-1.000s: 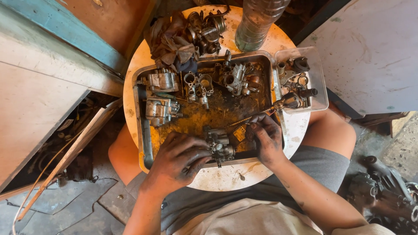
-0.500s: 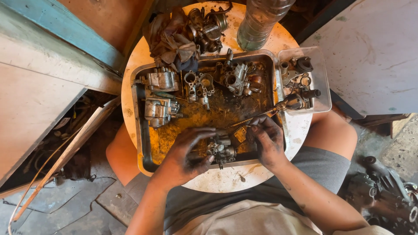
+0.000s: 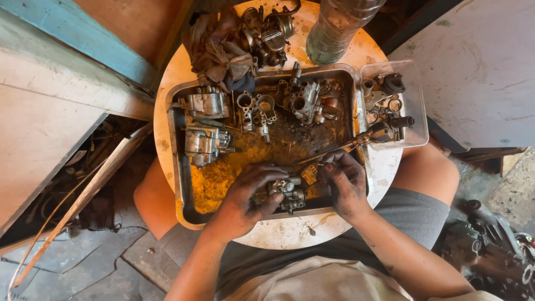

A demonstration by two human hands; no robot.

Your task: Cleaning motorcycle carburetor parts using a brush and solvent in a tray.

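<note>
My left hand (image 3: pixel 245 195) clamps the small carburettor part (image 3: pixel 288 192); right hand (image 3: pixel 345 181), just beside it, pinches the screwdriver (image 3: pixel 340 146); next, seat its tip squarely

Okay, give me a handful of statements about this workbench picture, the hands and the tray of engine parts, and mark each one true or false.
1. The left hand rests on a small carburetor part in the metal tray. True.
2. The right hand holds a hammer. False: it holds a thin screwdriver whose handle lies over the tray's right rim.
3. The tray floor is clean and dry. False: it is coated with yellow-orange grime.
4. A clear plastic bottle stands on the round table beyond the tray. True.
5. The clear plastic container to the right of the tray is empty. False: it holds small dark parts.
6. A crumpled rag lies beyond the tray's far left corner. True.
</note>
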